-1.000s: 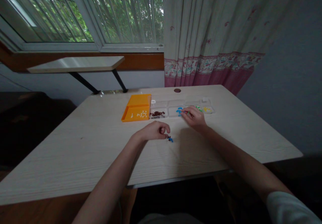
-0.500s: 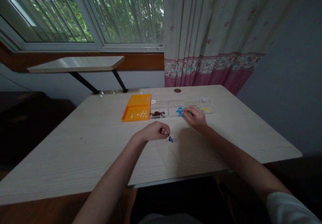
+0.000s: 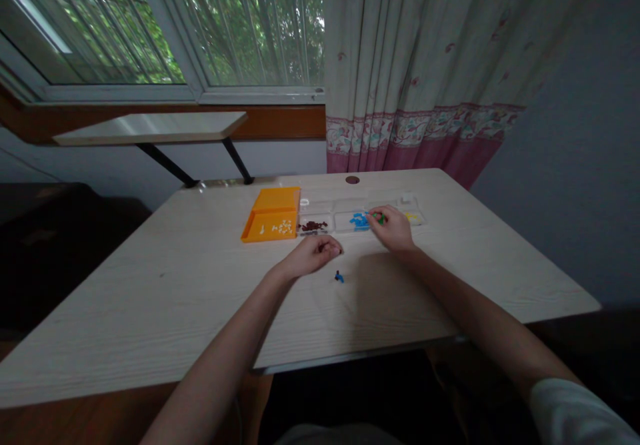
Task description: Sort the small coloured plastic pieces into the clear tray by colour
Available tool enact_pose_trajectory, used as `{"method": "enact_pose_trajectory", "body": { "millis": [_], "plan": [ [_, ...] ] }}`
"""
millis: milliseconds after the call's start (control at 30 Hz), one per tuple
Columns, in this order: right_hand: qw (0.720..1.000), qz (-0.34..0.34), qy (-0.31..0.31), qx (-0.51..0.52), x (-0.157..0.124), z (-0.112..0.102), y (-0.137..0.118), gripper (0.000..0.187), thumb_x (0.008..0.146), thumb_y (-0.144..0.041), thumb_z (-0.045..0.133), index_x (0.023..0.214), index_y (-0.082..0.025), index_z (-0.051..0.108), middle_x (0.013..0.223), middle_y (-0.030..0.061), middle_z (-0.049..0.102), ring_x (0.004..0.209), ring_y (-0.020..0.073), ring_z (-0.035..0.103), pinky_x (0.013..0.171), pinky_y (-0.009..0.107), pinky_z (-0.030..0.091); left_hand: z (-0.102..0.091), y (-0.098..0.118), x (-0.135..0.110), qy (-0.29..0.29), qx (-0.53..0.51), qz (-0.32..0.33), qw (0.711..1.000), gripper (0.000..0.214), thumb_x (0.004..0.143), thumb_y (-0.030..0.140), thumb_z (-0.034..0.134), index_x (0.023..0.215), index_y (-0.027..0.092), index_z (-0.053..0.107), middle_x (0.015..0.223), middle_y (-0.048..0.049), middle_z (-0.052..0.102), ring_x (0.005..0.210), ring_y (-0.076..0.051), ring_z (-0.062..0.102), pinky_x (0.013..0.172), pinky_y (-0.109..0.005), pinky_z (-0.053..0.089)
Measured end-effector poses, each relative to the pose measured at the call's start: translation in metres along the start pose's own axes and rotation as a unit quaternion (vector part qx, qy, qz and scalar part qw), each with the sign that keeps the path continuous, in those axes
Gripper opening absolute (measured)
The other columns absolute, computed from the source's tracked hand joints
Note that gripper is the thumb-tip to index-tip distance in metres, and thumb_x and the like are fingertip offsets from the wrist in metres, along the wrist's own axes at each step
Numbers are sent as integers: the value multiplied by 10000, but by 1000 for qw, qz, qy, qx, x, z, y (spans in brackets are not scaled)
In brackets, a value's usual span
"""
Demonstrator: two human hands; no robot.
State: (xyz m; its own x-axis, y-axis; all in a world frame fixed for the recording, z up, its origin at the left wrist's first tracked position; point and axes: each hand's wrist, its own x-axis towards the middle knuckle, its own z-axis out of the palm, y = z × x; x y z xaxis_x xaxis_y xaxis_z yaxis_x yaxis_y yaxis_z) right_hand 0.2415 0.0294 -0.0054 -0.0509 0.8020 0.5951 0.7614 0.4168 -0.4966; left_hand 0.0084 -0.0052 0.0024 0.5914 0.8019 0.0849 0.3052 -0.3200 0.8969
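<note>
My left hand [image 3: 316, 254] hovers over the table with its fingers curled together; a tiny dark bit shows at the fingertips, too small to name. Just below it lies a small joined blue and dark piece [image 3: 339, 277], apart from the hand. My right hand [image 3: 393, 228] is pinched at the right edge of the small blue pieces [image 3: 359, 222], which lie in a clear compartment box [image 3: 341, 228]. What its fingertips hold, if anything, cannot be made out. Green pieces [image 3: 381, 219] show partly behind its fingers.
Dark brown pieces [image 3: 313, 226] fill the compartment on the left, yellow pieces [image 3: 411, 216] the far right one. An open orange case [image 3: 275, 198] with several white pieces [image 3: 285, 227] adjoins the box. A raised shelf [image 3: 155, 127] stands at the table's back left.
My left hand has lifted away from the blue and dark piece, which stays on the table. My right hand has shifted slightly right from over the blue pieces.
</note>
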Motion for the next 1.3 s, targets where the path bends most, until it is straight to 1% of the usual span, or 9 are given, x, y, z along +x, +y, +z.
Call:
{"method": "enact_pose_trajectory", "body": {
  "millis": [100, 167, 267, 367, 467, 633, 1000, 1167, 1300],
  "plan": [
    [1000, 10, -22, -16, 1, 2, 4, 235, 825, -362, 510, 856, -186, 663, 759, 45, 615, 714, 159, 553, 680, 275, 423, 1, -1, 2, 32, -16, 6, 999, 280, 776, 373, 531, 805, 105, 609, 616, -14, 526, 537, -84, 411, 484, -196, 310],
    [999, -8, -32, -12, 0, 3, 2, 231, 829, -350, 509, 889, -187, 662, 772, 44, 619, 716, 155, 559, 678, 270, 429, 2, -2, 3, 49, -23, 12, 998, 285, 772, 382, 536, 789, 106, 605, 647, -28, 545, 573, -95, 440, 509, -203, 331],
    [994, -82, -63, 18, -5, 5, -7, 206, 828, -316, 518, 910, -187, 655, 802, 43, 626, 713, 136, 569, 675, 245, 439, 3, -2, 5, 70, -26, 22, 997, 296, 768, 399, 535, 772, 109, 595, 680, -34, 557, 614, -104, 461, 547, -211, 353],
    [982, -162, -92, 44, -14, 9, -18, 184, 809, -312, 552, 912, -195, 649, 823, 39, 636, 708, 121, 582, 669, 222, 444, 5, -5, 7, 97, -9, 29, 995, 290, 782, 393, 521, 778, 111, 592, 677, -25, 553, 615, -104, 463, 572, -217, 363],
    [975, -192, -99, 50, -22, 13, -28, 168, 802, -322, 567, 896, -209, 646, 803, 30, 644, 685, 114, 587, 640, 212, 440, 6, -8, 8, 119, 5, 33, 992, 289, 798, 385, 499, 794, 113, 595, 672, -19, 556, 609, -106, 473, 581, -220, 370],
    [968, -218, -107, 61, -26, 14, -32, 160, 812, -302, 558, 906, -199, 635, 776, 20, 638, 685, 108, 584, 640, 207, 431, 7, -8, 8, 129, 8, 26, 991, 285, 790, 378, 504, 802, 111, 601, 678, -22, 568, 616, -111, 491, 575, -214, 372],
    [964, -236, -101, 70, -25, 12, -32, 142, 829, -288, 537, 870, -183, 622, 763, 29, 630, 686, 107, 576, 641, 210, 425, 8, -6, 7, 127, 31, 31, 991, 274, 787, 363, 511, 791, 113, 623, 629, -5, 543, 560, -91, 448, 529, -197, 347],
    [969, -224, -79, 68, -24, 12, -32, 143, 831, -293, 533, 847, -186, 626, 747, 27, 632, 677, 107, 575, 632, 208, 427, 7, 0, 4, 164, 61, 43, 984, 239, 771, 326, 541, 831, 117, 638, 573, 19, 500, 504, -72, 390, 484, -181, 311],
    [967, -236, -66, 68, -23, 12, -33, 152, 828, -301, 539, 830, -178, 629, 731, 29, 637, 664, 107, 581, 624, 210, 433, 7, 1, 3, 188, 120, 86, 971, 204, 767, 305, 559, 816, 133, 657, 504, 48, 407, 476, -65, 351, 464, -171, 287]
  ]
}}
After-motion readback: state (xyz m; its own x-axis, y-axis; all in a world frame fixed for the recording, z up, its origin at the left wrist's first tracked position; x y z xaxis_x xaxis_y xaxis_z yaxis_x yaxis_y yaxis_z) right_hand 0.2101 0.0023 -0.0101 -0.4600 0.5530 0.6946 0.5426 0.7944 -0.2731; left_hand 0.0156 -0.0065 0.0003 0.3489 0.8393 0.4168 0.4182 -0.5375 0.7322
